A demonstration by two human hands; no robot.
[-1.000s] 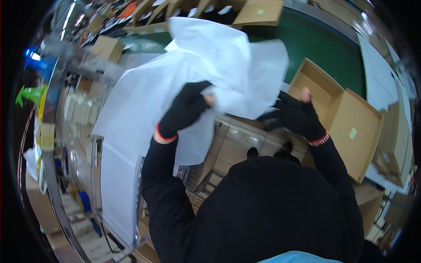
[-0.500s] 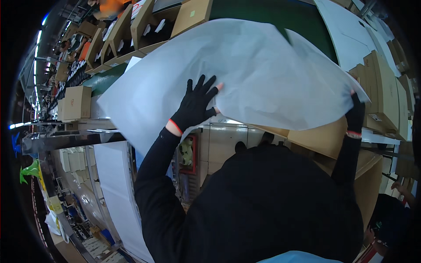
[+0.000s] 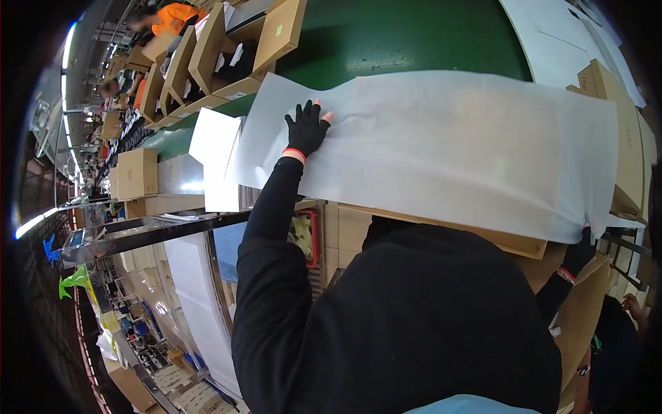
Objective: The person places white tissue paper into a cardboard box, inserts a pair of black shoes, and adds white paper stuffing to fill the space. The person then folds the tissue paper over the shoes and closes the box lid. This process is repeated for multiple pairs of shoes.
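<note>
A wide sheet of translucent white wrapping paper (image 3: 448, 138) lies stretched from left to right in front of me. Under its near edge shows the brown side of a cardboard box (image 3: 510, 241); the paper covers the rest of it. My left hand (image 3: 307, 130), in a black glove with some fingertips bare, rests on the left part of the paper with fingers spread. At the paper's near right corner, my right hand (image 3: 579, 254), gloved alike, grips the edge. Its thumb tip shows, while the paper partly hides the other fingers.
Beyond the paper runs a green belt (image 3: 407, 41). Open cartons (image 3: 238, 79) with black items stand far left, near white sheets (image 3: 214, 148). Cardboard boxes (image 3: 624, 138) stand at right. A large open carton (image 3: 579, 310) and another person (image 3: 617, 345) are at lower right.
The paper has come down from a raised billow and now lies flatter and straighter. My right hand has moved right and toward me with its corner; my left hand has shifted slightly farther away.
</note>
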